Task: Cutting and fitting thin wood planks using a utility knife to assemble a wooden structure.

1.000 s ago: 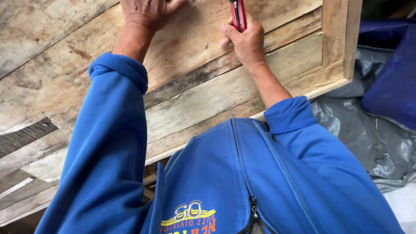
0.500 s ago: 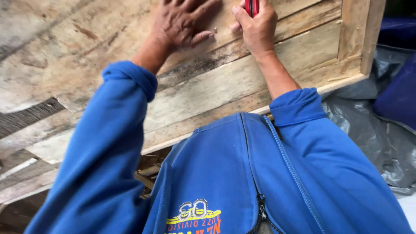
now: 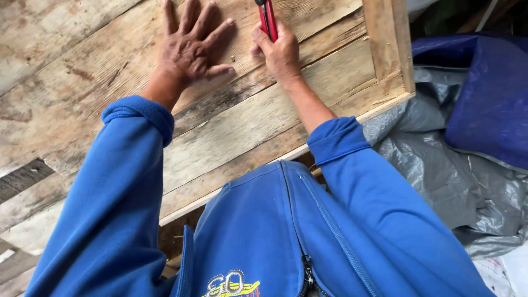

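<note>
My left hand point(image 3: 193, 47) lies flat with spread fingers on a weathered wooden panel point(image 3: 236, 126) made of planks. My right hand point(image 3: 279, 50) grips a red-handled tool point(image 3: 268, 17) whose upper end runs out of the top of the frame. A small nail or dark spot point(image 3: 233, 57) sits on the wood between the two hands. Both arms wear blue fleece sleeves.
A raised wooden frame strip point(image 3: 388, 41) borders the panel on the right. Grey plastic sheeting point(image 3: 440, 165) and a dark blue tarp point(image 3: 484, 93) lie to the right of the panel. More old planks point(image 3: 22, 181) lie at the left.
The view has tilted down, so both hands now sit lower in the frame. My left hand has spread flat on the wood; my right hand still holds the red tool.
</note>
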